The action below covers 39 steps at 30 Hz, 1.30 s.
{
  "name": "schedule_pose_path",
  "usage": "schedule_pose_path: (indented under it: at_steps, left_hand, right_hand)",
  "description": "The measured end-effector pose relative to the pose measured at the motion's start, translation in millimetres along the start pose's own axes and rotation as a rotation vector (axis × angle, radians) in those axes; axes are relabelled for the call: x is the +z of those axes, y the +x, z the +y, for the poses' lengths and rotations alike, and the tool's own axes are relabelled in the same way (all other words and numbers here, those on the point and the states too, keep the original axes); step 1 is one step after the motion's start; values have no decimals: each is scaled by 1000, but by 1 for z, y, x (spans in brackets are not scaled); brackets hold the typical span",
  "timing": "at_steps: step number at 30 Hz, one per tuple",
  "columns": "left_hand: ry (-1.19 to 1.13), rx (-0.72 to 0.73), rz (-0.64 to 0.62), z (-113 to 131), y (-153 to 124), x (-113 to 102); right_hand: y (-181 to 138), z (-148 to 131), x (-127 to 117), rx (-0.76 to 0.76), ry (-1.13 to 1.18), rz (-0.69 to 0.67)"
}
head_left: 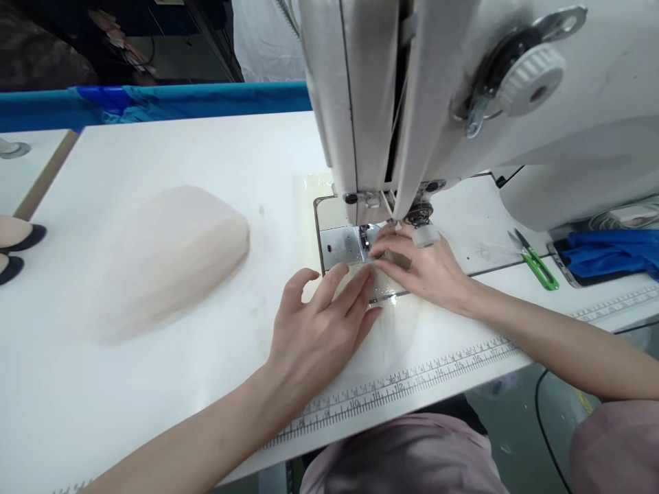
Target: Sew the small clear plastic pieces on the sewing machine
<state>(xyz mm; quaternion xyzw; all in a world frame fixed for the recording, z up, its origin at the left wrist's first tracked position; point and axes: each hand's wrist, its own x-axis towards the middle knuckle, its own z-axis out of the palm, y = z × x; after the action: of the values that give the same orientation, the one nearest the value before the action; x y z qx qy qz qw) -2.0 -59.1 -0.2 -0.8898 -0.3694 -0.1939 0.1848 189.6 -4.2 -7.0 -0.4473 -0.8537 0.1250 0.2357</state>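
A piece of sheer, pale fabric (399, 333) lies at the front of the sewing machine's metal needle plate (340, 245), hard to make out against the white table. My left hand (322, 322) is palm down on it, its index fingertip at the fabric's edge and the other fingers bent. Close to the needle and presser foot (364, 237), my right hand (430, 271) has thumb and fingers closed on the fabric. The fingertips of both hands meet just in front of the foot. Part of my right hand is hidden behind the machine head (360, 103).
Sheer, skin-toned fabric (175, 267) lies in a heap on the left. Green-handled thread snips (538, 264), a phone (566, 267) and blue cloth (612, 250) are at the right. A printed ruler (396, 387) runs along the front edge. Dark-tipped beige pieces (15, 237) sit far left.
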Motion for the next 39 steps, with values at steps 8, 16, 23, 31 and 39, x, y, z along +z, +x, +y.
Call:
schedule_pose_path:
  at_steps: [8, 16, 23, 31, 39]
  left_hand:
    - [-47, -18, -25, -3, 0, 3]
    - [-48, -21, -22, -3, -1, 4]
    - [-66, -28, -7, -4, -1, 7]
    - [-48, -13, -14, -4, -1, 8]
    - [-78, -56, -23, -7, -2, 11]
  right_hand:
    - [-7, -8, 1, -101, -194, -91]
    - [-3, 3, -7, -82, -371, 2]
    - [6, 17, -7, 34, -261, 143]
    - [18, 8, 8, 105, -105, 37]
    - [12, 32, -22, 26, -532, 223]
